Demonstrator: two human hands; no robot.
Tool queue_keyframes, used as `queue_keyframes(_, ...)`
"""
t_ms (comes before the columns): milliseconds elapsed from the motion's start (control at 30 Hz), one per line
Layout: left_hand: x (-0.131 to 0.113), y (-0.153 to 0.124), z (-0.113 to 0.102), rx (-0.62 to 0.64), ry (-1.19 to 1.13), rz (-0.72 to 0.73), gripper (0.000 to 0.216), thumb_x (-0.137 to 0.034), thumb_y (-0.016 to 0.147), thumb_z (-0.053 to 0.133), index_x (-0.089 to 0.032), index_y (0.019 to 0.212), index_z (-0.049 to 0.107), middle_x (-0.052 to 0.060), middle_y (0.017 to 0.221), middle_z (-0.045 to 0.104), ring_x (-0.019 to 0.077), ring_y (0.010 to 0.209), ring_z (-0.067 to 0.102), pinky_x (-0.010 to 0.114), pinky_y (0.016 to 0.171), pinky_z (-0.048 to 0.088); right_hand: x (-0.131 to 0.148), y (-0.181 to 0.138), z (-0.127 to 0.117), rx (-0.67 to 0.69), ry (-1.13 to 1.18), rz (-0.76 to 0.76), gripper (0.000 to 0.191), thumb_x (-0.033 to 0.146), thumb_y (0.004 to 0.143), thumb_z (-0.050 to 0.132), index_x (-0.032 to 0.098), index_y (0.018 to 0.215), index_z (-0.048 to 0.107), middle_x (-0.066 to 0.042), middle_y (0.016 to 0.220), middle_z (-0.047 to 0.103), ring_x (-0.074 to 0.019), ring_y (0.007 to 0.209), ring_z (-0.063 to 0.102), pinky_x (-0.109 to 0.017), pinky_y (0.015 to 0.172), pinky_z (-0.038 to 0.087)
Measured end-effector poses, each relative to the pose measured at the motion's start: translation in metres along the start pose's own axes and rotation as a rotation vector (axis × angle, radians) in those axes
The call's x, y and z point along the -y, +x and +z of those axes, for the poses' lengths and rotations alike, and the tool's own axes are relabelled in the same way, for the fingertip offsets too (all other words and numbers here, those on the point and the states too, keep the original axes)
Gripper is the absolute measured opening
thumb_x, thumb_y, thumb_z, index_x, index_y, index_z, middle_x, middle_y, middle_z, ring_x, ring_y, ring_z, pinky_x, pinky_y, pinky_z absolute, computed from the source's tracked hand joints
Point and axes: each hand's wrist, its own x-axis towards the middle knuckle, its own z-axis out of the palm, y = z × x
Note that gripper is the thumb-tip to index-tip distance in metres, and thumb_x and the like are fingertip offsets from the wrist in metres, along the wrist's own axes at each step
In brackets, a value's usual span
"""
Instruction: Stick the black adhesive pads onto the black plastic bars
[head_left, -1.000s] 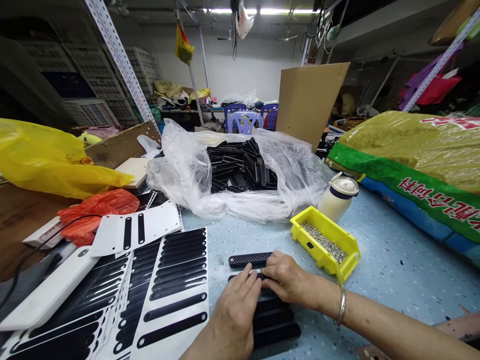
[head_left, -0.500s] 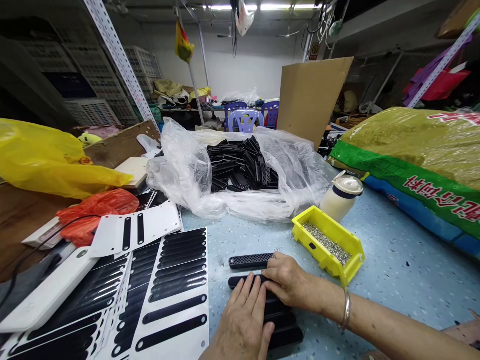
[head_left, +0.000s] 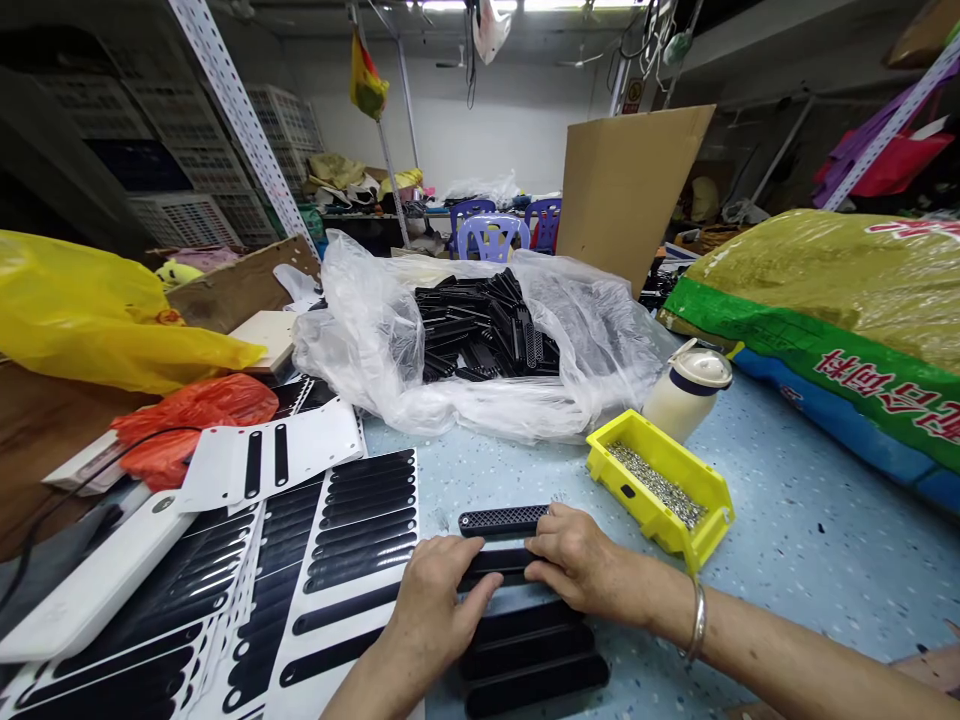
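A long black plastic bar (head_left: 504, 562) with rounded ends lies crosswise between my hands. My left hand (head_left: 435, 600) grips its left end between thumb and fingers. At the other end my right hand (head_left: 577, 560) is closed round the bar, its fingers hiding that tip. Just beyond lies another black bar with a cross-hatched face (head_left: 501, 520), its right end touching or close to my right fingers. Nearer to me, several smooth-topped black bars (head_left: 536, 682) lie in a row. Left of my left hand are white sheets (head_left: 352, 618) carrying black elongated stickers with a hole at one end.
A yellow bin (head_left: 660, 490) of small metal pieces stands right of my hands, with a cream lidded bottle (head_left: 686, 395) behind it. Ahead, a clear plastic bag (head_left: 480, 405) holds a heap of black bars (head_left: 487, 325). A large printed sack (head_left: 840, 320) fills the right side.
My left hand has gone from lying flat over the bar to gripping its left end, uncovering the nearer bars. My right hand stays at the right end.
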Motion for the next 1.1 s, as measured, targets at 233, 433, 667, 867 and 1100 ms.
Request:
queue_keyframes(233, -0.001, 0.012, 0.008, 0.046, -0.18, -0.14, 0.018, -0.024, 0.088, 0.057, -0.021, 0.081, 0.073, 0.004, 0.078, 0.074, 0.0211, 0.074, 0.067, 0.034, 0.071, 0.051, -0.004, -0.001, 0.002, 0.039, 0.043, 0.002, 0.013, 0.022, 0.091, 0.061, 0.015, 0.083, 0.068, -0.005, 0.079, 0.064, -0.0183, 0.079, 0.055, -0.03, 0.073, 0.042)
queue_keyframes(433, 0.001, 0.013, 0.009, 0.072, -0.324, -0.191, 0.02, -0.023, 0.087, 0.058, -0.022, 0.072, 0.072, 0.001, 0.071, 0.071, 0.0179, 0.071, 0.065, 0.029, 0.066, 0.049, -0.009, -0.008, 0.007, -0.017, 0.095, -0.009, 0.016, 0.025, 0.093, 0.058, 0.014, 0.095, 0.069, -0.007, 0.085, 0.062, -0.0198, 0.082, 0.054, -0.031, 0.075, 0.043)
queue_keyframes(667, 0.006, 0.011, 0.011, 0.068, -0.385, -0.198, 0.02, -0.025, 0.087, 0.058, -0.022, 0.075, 0.073, 0.002, 0.073, 0.071, 0.0175, 0.072, 0.065, 0.029, 0.067, 0.049, -0.015, -0.01, 0.011, -0.078, 0.112, -0.051, 0.02, 0.027, 0.095, 0.055, 0.013, 0.098, 0.069, -0.008, 0.084, 0.062, -0.0198, 0.081, 0.052, -0.032, 0.075, 0.043)
queue_keyframes(867, 0.008, 0.012, 0.011, 0.095, -0.388, -0.202, 0.02, -0.027, 0.088, 0.058, -0.022, 0.076, 0.074, 0.002, 0.074, 0.071, 0.0175, 0.072, 0.065, 0.029, 0.067, 0.05, -0.019, -0.014, 0.014, -0.124, 0.127, -0.092, 0.022, 0.027, 0.097, 0.051, 0.013, 0.101, 0.067, -0.008, 0.085, 0.061, -0.0196, 0.081, 0.051, -0.032, 0.074, 0.043)
queue_keyframes(1100, 0.008, 0.012, 0.01, 0.094, -0.387, -0.199, 0.02, -0.027, 0.087, 0.058, -0.023, 0.076, 0.074, 0.001, 0.074, 0.071, 0.0172, 0.071, 0.065, 0.029, 0.066, 0.049, -0.022, -0.021, 0.01, -0.115, 0.169, -0.076, 0.019, 0.028, 0.097, 0.052, 0.014, 0.096, 0.065, -0.007, 0.087, 0.059, -0.0188, 0.083, 0.051, -0.032, 0.075, 0.045)
